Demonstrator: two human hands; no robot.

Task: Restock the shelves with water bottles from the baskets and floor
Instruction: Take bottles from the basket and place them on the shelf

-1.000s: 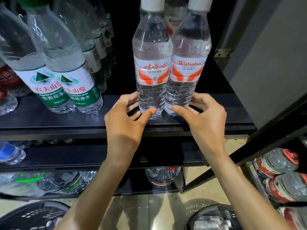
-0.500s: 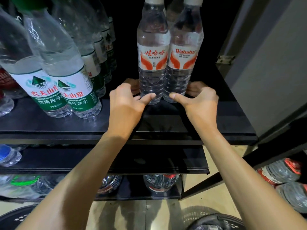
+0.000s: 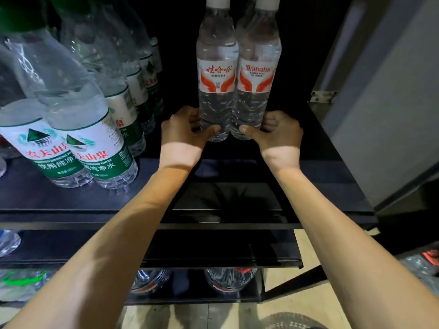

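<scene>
Two clear water bottles with white caps and red-and-white labels stand upright side by side, deep on the black shelf [image 3: 320, 186]. My left hand [image 3: 183, 131] grips the base of the left bottle [image 3: 217, 91], thumb across its front and fingers curled behind. My right hand [image 3: 276, 131] grips the base of the right bottle [image 3: 257, 91] the same way. Both forearms reach in over the shelf's front edge.
A row of green-labelled bottles [image 3: 78, 143] fills the shelf's left side, close to my left arm. A grey wall [image 3: 392, 91] bounds the right. Lower shelves hold lying bottles [image 3: 229, 279]. A dark basket's rim [image 3: 289, 322] shows on the wooden floor below.
Both hands have slid the two bottles from near the shelf's front edge back toward its rear, and my arms now reach further in.
</scene>
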